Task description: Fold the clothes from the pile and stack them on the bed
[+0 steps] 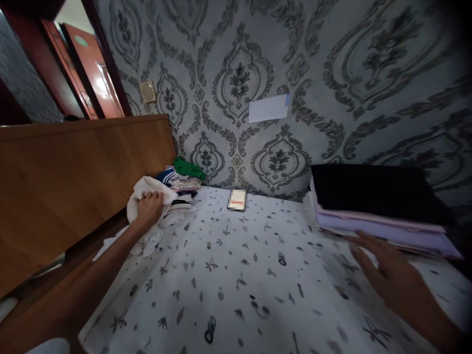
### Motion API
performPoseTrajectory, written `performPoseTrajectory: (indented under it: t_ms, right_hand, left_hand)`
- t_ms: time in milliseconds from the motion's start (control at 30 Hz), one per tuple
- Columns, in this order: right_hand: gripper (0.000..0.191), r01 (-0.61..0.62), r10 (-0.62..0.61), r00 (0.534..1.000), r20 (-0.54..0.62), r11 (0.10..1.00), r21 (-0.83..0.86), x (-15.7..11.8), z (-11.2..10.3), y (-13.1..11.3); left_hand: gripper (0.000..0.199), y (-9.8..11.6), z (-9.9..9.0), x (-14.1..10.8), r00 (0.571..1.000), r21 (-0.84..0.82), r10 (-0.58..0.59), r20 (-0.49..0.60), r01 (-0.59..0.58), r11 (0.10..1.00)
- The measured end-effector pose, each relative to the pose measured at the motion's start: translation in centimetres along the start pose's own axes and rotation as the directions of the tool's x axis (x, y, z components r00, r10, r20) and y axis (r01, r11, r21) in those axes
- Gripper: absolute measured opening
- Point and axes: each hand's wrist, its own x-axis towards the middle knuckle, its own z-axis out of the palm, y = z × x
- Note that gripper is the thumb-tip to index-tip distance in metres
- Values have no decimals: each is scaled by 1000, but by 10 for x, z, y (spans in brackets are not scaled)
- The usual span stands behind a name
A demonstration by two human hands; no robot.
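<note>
My left hand (150, 207) has its fingers curled into a bunched white cloth (146, 187) beside the wooden board. Just behind that cloth lies a heap of crumpled clothes (184, 182), with a green garment (188, 168) on top and striped and white pieces below. On the right, my right hand (385, 268) is open, thumb apart from the fingers, and holds nothing. It is at the front edge of a folded stack (379, 196), black on top with pink and lilac layers under it. Whether the fingertips touch the stack I cannot tell.
A white patterned sheet (236, 275) covers the bed. Near the wall lies a small pale box-like object (237, 200), its surface blurred. A wooden board (84, 182) borders the left side. A white panel (269, 108) and a switch (148, 92) are on the patterned wall.
</note>
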Motion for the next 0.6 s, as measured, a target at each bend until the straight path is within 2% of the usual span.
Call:
performPoseTrajectory:
  t_ms: [67,133,200,233,267,300,333,367,400,433,467,500,533,567,600]
  right_hand:
    - [51,-9,5,999,37,995,96,-18,4,-18]
    - [49,-66,43,992,119,978,197,-32,9,-46]
    - [52,-143,57,962,266,938,316,-41,16,-84]
    - [54,-187,44,936,349,903,387,-44,20,-105]
    - [58,-238,20,904,428,854,463,-45,24,-126]
    - [62,-307,-7,864,503,784,539,-45,28,-146]
    - [69,-386,-27,827,562,700,601,-44,32,-164]
    - [75,-455,-44,793,607,620,639,-42,36,-178]
    - [80,-517,-48,766,640,546,659,-41,39,-189]
    - [83,-564,-41,747,663,488,666,-40,41,-195]
    - [84,-597,-24,734,678,452,663,-41,43,-198]
    - [82,-616,6,730,683,439,654,-44,44,-198]
    - [78,-617,32,733,679,451,645,-48,43,-197]
    - [75,-594,40,747,664,491,638,-53,43,-196]
    - [70,-545,28,768,640,553,630,-59,41,-197]
  left_hand:
    - [25,-14,-13,1,998,21,-57,31,56,998]
    - [29,-15,-30,-1,989,-33,-137,-45,136,990]
    - [33,2,-51,-11,965,-196,-202,-168,168,966]
    - [33,17,-61,-20,956,-314,-200,-213,126,941]
    - [32,36,-71,-34,956,-455,-165,-244,38,890]
    - [32,56,-80,-51,962,-602,-101,-255,-76,795]
    - [31,76,-86,-70,972,-706,76,-223,-215,675]
    - [29,95,-90,-92,928,-776,331,-171,-334,535]
    - [23,111,-92,-114,800,-822,584,-139,-422,383]
    - [22,123,-91,-136,597,-849,794,-114,-474,234]
    - [22,131,-89,-156,390,-863,915,-100,-492,115]
    - [23,135,-84,-173,199,-867,976,-92,-498,19]
    - [22,135,-78,-187,63,-864,994,-84,-502,-42]
    - [21,133,-71,-199,-10,-857,997,-76,-511,-71]
    - [21,130,-64,-207,-38,-850,997,-68,-522,-78]
